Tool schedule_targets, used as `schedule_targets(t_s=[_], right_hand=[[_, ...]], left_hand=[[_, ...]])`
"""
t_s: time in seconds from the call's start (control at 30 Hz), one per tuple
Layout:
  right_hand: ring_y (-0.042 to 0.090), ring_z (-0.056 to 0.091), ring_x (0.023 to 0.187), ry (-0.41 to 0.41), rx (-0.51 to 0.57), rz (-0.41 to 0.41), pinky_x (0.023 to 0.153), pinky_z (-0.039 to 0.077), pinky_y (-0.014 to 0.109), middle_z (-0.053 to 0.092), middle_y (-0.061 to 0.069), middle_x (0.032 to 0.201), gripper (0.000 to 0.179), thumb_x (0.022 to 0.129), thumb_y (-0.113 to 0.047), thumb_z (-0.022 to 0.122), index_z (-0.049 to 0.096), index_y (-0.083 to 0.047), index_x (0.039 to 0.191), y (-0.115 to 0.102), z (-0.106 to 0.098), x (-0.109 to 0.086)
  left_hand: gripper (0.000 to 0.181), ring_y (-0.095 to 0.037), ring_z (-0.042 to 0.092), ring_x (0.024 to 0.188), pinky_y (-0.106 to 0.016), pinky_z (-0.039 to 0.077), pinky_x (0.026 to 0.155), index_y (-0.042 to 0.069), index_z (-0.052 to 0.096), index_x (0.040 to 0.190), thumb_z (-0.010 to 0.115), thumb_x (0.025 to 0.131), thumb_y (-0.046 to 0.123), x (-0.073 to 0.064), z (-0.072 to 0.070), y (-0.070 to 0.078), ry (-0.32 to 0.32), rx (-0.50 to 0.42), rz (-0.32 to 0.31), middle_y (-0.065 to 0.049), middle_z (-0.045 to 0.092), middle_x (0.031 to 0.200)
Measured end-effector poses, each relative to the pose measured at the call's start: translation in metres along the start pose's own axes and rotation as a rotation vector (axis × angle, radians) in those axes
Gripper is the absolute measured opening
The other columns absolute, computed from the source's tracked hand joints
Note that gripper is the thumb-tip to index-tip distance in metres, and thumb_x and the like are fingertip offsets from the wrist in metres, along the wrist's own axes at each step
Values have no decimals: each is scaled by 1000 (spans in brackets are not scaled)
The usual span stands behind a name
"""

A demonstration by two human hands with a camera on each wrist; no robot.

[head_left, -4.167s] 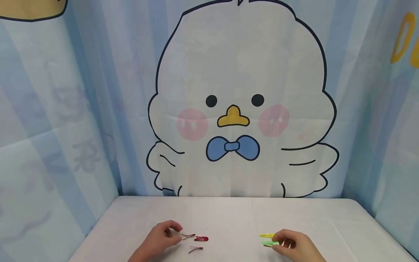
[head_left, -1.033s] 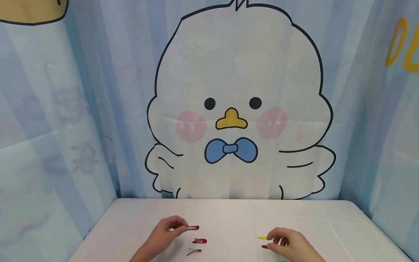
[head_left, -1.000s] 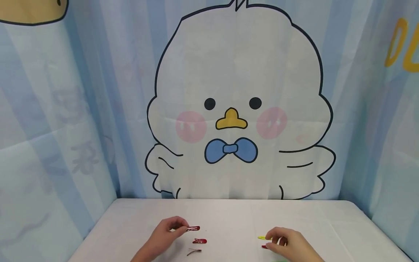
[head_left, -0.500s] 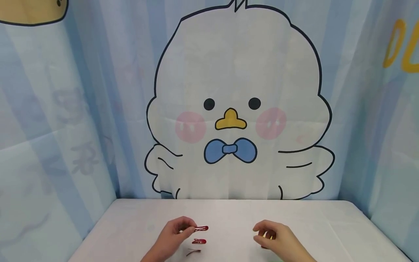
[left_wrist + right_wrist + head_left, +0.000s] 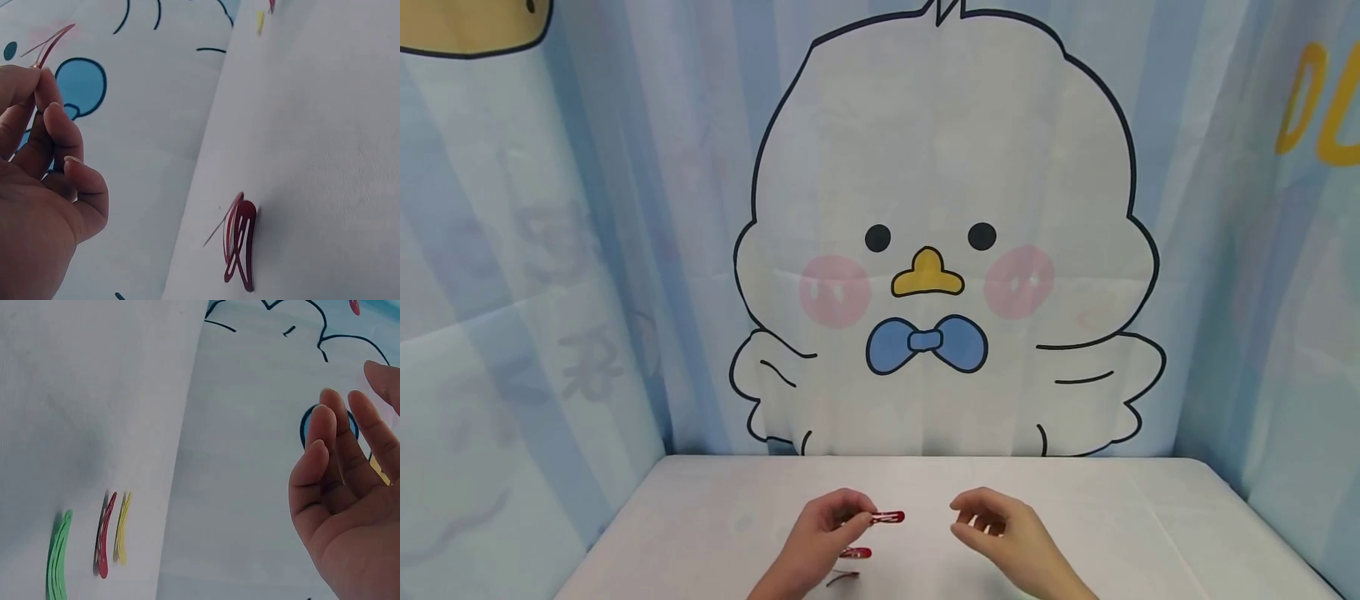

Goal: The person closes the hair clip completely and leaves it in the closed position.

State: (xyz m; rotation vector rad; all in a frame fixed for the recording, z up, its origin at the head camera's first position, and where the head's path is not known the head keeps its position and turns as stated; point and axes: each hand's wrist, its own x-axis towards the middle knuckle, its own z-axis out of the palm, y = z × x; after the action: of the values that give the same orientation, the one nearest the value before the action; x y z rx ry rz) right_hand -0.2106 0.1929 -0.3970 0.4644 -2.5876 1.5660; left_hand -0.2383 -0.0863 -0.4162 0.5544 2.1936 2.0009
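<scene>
Crosswise, held red clip (image 5: 889, 517), free end rightward

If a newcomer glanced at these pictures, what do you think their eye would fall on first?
Probably the huge white cartoon bird with its blue bow tie, on the backdrop behind the table. Next, perhaps, the red clip that the left hand pinches above the table. In the right wrist view, the bright green clip on the table at lower left stands out.

The person's left hand (image 5: 829, 532) and right hand (image 5: 1006, 537) are bare past the wrist, with rounded fingertips (image 5: 321, 420).
</scene>
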Motion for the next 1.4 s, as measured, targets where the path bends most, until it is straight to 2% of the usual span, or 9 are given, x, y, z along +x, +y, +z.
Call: schedule_targets(t_s=[0.13, 0.3, 0.43, 0.77, 1.0, 1.1, 1.27, 1.4], right_hand=[[11, 58, 77, 11, 27, -48, 67, 49, 26, 68, -4, 88, 18, 91, -18, 76, 71, -9, 105, -3, 7, 1], [12, 59, 79, 6, 73, -54, 68, 49, 26, 68, -2, 91, 18, 92, -17, 75, 70, -8, 107, -5, 13, 2], [12, 59, 80, 0, 103, -45, 70, 50, 26, 68, -1, 93, 18, 93, -16, 74, 70, -7, 108, -7, 17, 4], [12, 61, 80, 39, 174, -103, 70, 51, 27, 69, 0, 91, 16, 92, -14, 75, 70, -6, 104, -14, 29, 5], [11, 62, 75, 30, 217, -71, 69, 51, 26, 69, 0, 88, 12, 92, -15, 75, 70, -5, 97, -16, 35, 5], [11, 62, 74, 36, 225, -62, 68, 51, 26, 70, 1, 88, 12, 92, -14, 75, 69, -4, 96, -16, 36, 5], [12, 62, 73, 50, 246, -15, 67, 51, 26, 70, 4, 88, 12, 92, -12, 74, 69, -2, 96, -16, 38, 6], [12, 62, 74, 59, 267, 4, 67, 51, 27, 68, 5, 88, 12, 92, -11, 74, 69, -1, 96, -16, 39, 7]], left_hand=[[14, -25, 59, 89, -26, 51, 78, -1, 69, 109, 63, 99, 8, 1, 10, 4, 19, -43, -4, -7, 67, 97], [14, -23, 60, 86, -26, 51, 78, -1, 69, 109, 64, 98, 8, 1, 19, 7, 47, -54, -2, -7, 68, 96], [14, -22, 60, 85, -26, 50, 76, -1, 69, 108, 64, 98, 8, 1, 23, 8, 54, -65, -4, -7, 68, 95], [16, -20, 58, 81, -25, 46, 67, -2, 69, 108, 65, 97, 9, 1, 31, 8, 58, -80, -6, -5, 68, 93], [21, -17, 64, 90, -26, 52, 82, -9, 66, 109, 65, 97, 8, 1, 34, 4, 20, -130, 31, -7, 70, 98], [23, -16, 65, 91, -26, 52, 82, -11, 65, 110, 65, 98, 9, 0, 35, 4, 27, -126, 32, -7, 70, 97], [21, -20, 63, 92, -29, 51, 82, -6, 67, 110, 64, 99, 11, 0, 35, 4, 49, -132, -5, -6, 70, 97], [21, -20, 63, 91, -31, 51, 81, -6, 67, 111, 66, 97, 11, 0, 35, 3, 51, -135, -7, -6, 69, 98]])
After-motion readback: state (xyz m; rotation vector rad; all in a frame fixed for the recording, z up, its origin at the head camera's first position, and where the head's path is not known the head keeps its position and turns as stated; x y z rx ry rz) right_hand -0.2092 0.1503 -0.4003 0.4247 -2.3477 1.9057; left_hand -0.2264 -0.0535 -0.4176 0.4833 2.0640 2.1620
